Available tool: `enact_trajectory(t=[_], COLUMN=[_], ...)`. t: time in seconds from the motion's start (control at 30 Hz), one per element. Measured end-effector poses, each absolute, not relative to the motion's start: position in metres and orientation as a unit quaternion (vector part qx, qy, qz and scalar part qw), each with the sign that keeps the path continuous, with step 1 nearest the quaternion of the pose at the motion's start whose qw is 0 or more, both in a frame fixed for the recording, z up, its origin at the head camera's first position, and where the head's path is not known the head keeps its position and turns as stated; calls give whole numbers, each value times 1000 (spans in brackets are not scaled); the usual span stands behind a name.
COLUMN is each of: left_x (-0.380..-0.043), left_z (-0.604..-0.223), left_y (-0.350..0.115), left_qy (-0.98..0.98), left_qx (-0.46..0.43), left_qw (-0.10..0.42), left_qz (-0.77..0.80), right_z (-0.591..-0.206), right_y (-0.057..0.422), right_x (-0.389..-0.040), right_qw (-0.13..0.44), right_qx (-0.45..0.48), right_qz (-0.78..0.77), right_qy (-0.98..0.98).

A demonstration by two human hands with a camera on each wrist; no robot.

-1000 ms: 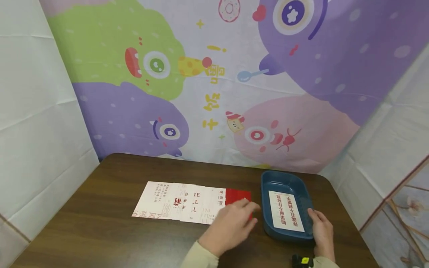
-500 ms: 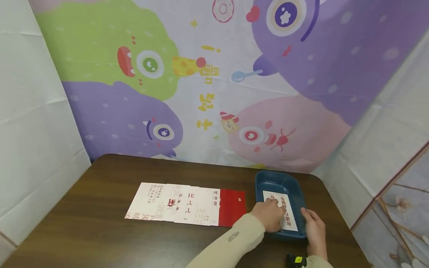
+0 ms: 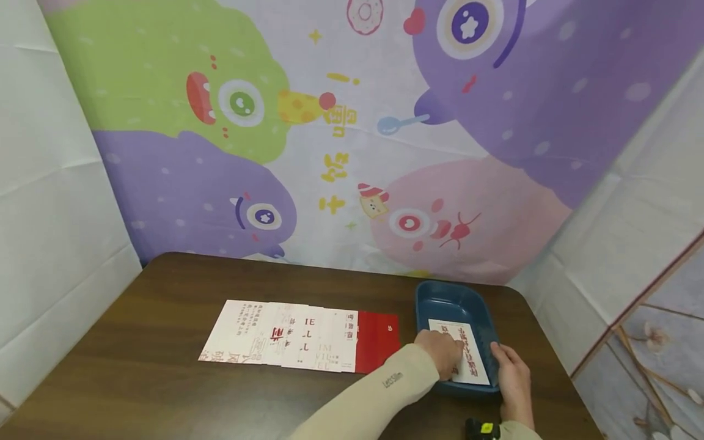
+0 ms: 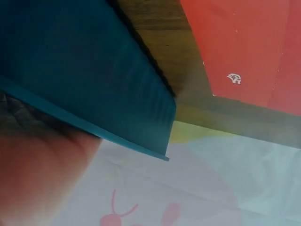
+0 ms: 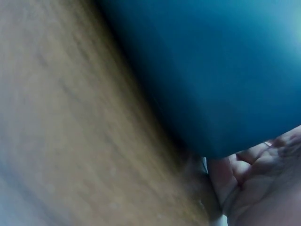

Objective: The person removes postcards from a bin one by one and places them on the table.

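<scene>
A blue tray (image 3: 452, 294) stands at the right of the dark table. In it lies a white card (image 3: 464, 362) with red Chinese characters. My left hand (image 3: 440, 353) reaches over the tray's near left side, its curled fingers gripping the card at its left part; the fingertips are partly hidden. At the tray's right side my right hand (image 3: 515, 382) holds on, thumb at the rim, and the right wrist view shows its fingers curled beneath the blue wall (image 5: 216, 80). In the left wrist view the left hand (image 4: 42, 174) is blurred beside the tray's wall (image 4: 94, 84).
Left of the tray a row of overlapping white printed cards (image 3: 275, 333) lies on the table (image 3: 165, 397). The row ends in red cards (image 3: 376, 342) near the tray. A cartoon-printed cloth (image 3: 330, 232) hangs behind the table's far edge.
My left hand has moved right from beside the red cards into the tray. The card there has shifted slightly toward me. My right hand keeps its hold on the tray.
</scene>
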State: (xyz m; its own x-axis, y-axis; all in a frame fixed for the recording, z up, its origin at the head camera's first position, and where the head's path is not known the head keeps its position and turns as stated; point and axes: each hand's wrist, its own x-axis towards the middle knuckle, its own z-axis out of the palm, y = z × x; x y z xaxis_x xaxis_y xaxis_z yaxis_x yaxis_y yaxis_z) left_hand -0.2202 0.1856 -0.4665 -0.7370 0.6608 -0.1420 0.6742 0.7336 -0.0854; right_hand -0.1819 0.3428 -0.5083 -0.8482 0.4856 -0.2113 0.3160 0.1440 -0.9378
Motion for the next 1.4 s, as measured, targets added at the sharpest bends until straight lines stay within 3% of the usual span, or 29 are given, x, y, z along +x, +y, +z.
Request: enact_trajectory(t=[0.23,0.37,0.43,0.67,0.83,1.03,1.4], left_x=[-226,-232,-234,-225,-206,-188,-178], left_z=[-478,-482,-485,-473,-442,-419,-420], left_y=[182,177,175,156,108,12,-130], left_qy=[907,899,895,885,805,772,814], left_qx=[411,427,424,345,264,134,-31], left_qw=[-15,-81,-138,-237,-315,-302,-281], left_qz=[-91,-61,-30,205,427,543,507], right_z=[-509,-509,-509,-510,-510,-509,-505], right_y=[342,344,346,349,348,347,351], right_x=[-181,-182,-182,-181,-182,-183,-181], right_qw=[64,74,83,93,90,80,77], right_qx=[-264,-258,-253,-255,-259,-241,-260], right_qz=[604,606,605,603,597,597,611], right_qy=[-750,-749,-750,-750,-754,-761,-744])
